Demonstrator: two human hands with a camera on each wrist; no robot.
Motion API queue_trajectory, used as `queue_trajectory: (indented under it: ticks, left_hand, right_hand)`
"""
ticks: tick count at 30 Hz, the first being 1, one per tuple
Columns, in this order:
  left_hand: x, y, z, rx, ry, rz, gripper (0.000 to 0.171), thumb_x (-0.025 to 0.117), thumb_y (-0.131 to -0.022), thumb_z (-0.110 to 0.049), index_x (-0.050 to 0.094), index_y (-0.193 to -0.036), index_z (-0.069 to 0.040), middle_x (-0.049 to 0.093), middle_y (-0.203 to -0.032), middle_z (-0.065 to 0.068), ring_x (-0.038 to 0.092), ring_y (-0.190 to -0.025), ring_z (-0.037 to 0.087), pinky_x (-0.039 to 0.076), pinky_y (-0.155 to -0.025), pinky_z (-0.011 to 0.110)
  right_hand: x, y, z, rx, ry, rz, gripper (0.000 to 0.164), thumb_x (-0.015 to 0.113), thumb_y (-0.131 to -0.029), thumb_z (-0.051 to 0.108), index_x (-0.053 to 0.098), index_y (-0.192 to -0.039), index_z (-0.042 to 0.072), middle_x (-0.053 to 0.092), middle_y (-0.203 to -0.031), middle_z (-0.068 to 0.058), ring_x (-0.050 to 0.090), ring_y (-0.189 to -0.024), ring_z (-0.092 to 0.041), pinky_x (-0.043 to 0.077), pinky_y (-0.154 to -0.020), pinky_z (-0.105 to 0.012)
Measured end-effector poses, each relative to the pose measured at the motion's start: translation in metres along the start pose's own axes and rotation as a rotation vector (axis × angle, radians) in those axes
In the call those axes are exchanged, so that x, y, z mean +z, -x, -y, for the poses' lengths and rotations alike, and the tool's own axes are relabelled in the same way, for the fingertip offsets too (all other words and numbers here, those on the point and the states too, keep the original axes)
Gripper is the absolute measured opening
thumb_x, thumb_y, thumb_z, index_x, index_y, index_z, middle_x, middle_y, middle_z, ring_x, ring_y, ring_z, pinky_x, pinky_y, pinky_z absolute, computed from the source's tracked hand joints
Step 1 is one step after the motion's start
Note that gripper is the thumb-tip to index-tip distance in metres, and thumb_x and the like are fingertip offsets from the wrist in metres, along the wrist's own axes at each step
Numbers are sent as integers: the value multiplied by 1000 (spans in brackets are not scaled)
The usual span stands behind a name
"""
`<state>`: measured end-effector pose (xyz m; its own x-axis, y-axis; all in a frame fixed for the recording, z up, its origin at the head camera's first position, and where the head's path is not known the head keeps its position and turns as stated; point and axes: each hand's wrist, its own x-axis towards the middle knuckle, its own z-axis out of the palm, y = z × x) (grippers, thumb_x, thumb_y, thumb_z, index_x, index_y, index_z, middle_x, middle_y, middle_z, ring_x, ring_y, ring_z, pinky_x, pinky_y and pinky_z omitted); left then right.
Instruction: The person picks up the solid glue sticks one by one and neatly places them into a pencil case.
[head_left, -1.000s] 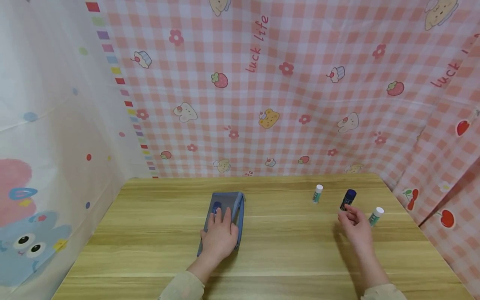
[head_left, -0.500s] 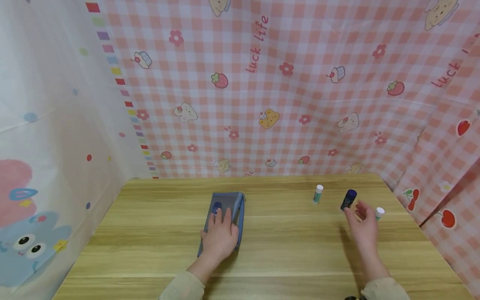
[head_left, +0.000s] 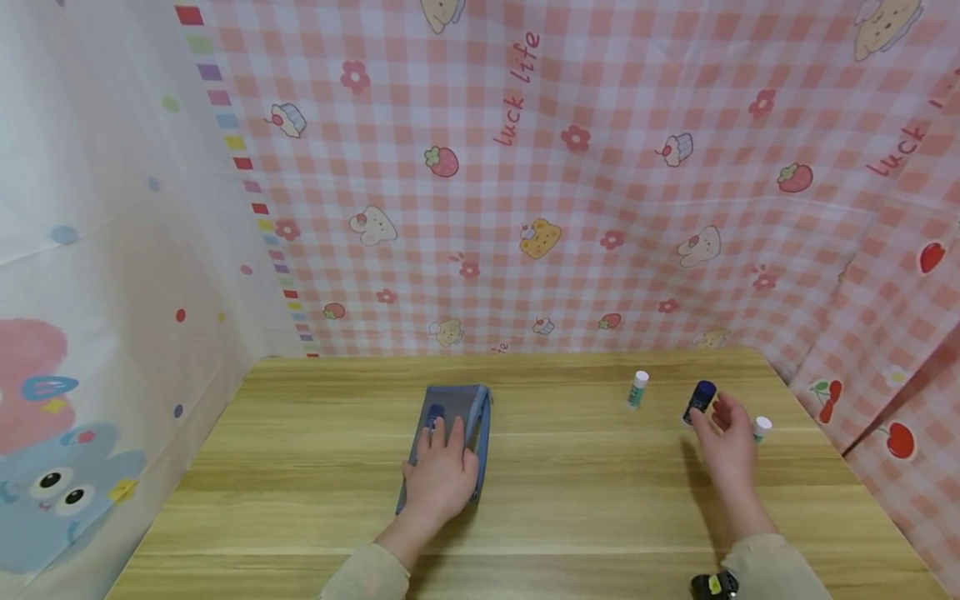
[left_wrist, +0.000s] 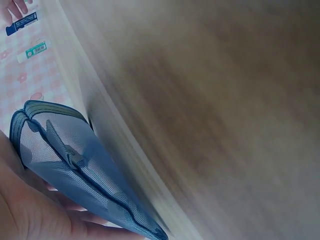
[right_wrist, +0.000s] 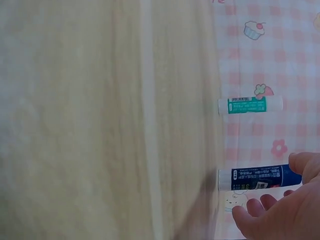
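Observation:
My left hand (head_left: 441,477) rests on a blue mesh zip pouch (head_left: 454,398), its fingers spread over the top. Through the mesh shows a dark blue cylindrical item (head_left: 434,414); the hand hides part of it. The pouch's zipper edge (left_wrist: 75,159) appears in the left wrist view. On the right, my right hand (head_left: 729,442) is at a dark blue glue stick (head_left: 701,401) standing upright. In the right wrist view, the thumb overlaps the cap end of the blue glue stick (right_wrist: 257,178), while the loosely bent fingers stay apart from it.
Two smaller white-and-green glue sticks stand upright: one (head_left: 637,390) left of the blue one, the other (head_left: 762,427) partly behind my right hand. A checked cloth (head_left: 540,167) hangs behind the wooden table (head_left: 570,500). A black device (head_left: 714,585) sits at my right wrist.
My right hand first shifted right, away from the blue glue stick's front, then came up beside it with the thumb near it. My left hand and the pouch have stayed put.

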<state>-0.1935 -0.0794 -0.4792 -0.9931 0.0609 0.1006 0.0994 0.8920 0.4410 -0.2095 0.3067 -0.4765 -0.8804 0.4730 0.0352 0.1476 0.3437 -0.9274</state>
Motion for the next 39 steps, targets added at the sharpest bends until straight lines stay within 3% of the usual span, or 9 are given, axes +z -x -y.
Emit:
queue_trajectory:
  ticks: [8,19,39]
  left_hand:
    - [-1,1,-1,-2,0,1,54,41,-98,-26,47,-147,-5,36,-152,25,31,-138,50,27,-91,82]
    - [0,1,0,-1,1,3,54,41,-98,-26,47,-148,-6,36,-153,25,31,-138,50,26,-91,82]
    - [-1,2,-1,-1,2,7,54,40,-98,-27,46,-148,-6,36,-153,25,30,-139,49,27,-92,82]
  right_hand:
    - [2,-9,-4,-43,3,-16,63,56,-99,14,27,-151,-8,41,-143,-35,42,-132,-45,37,-107,-50]
    - [2,-14,1,-9,43,23,63,53,-101,16,24,-151,-9,39,-144,-36,40,-134,-45,37,-106,-50]
    - [6,-19,-4,-13,105,-25,51,51,-102,16,37,-142,-12,47,-134,-35,46,-125,-46,35,-106,-53]
